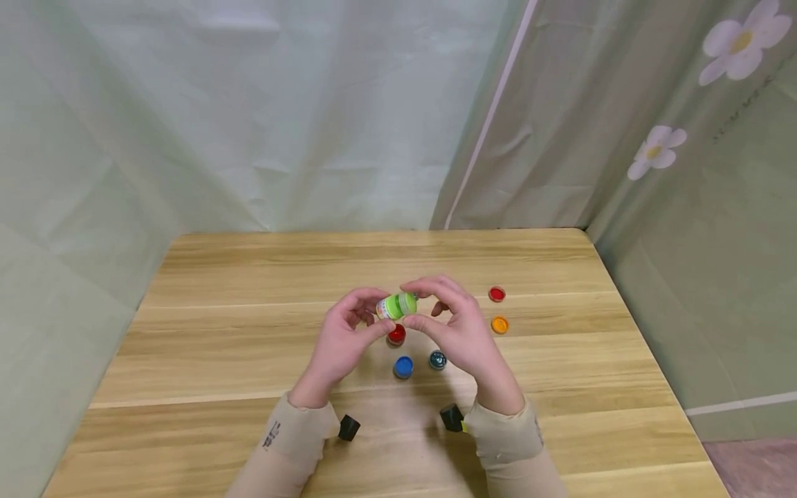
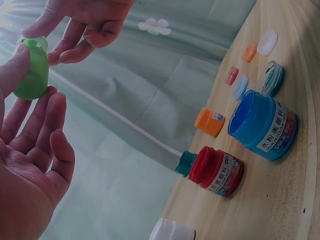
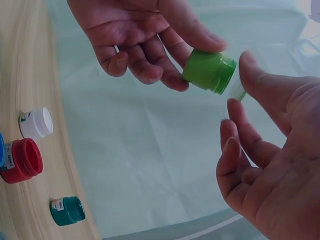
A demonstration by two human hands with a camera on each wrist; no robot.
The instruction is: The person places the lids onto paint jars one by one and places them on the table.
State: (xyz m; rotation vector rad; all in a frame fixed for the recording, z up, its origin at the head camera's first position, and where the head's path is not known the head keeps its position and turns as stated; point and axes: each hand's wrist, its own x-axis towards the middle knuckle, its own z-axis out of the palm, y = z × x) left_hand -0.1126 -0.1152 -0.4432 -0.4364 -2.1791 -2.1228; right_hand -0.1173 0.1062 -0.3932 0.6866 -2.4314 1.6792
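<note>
The green jar (image 3: 207, 70) is held in the air above the table (image 1: 218, 346), between the two hands and in front of the body. It is tilted: its long axis slants across from left to right, base in the left palm's direction, mouth toward the right hand. How steep the tilt is cannot be told.

The left hand (image 1: 339, 337) grips the jar's side between thumb and fingers, the lower fingers loosely bent and apart from it. The right hand (image 1: 461, 330) pinches a clear lid (image 3: 239, 91) between thumb and forefinger, just beside the jar's mouth; the other fingers curl free.

Nearest on the table stands the blue jar (image 1: 403, 369), with a dark teal lid (image 1: 438, 360) at its right. Just past them is the red jar (image 1: 396, 337), partly masked by the left thumb. Near it in the wrist views are a white jar (image 3: 34, 124), an orange jar (image 2: 209, 122) and a teal jar (image 3: 65, 211), which the hands block from the head view. Off to the right lie an orange lid (image 1: 500, 325) and, farther, a red lid (image 1: 497, 294). A pale curtain (image 1: 311, 138) hangs behind.
</note>
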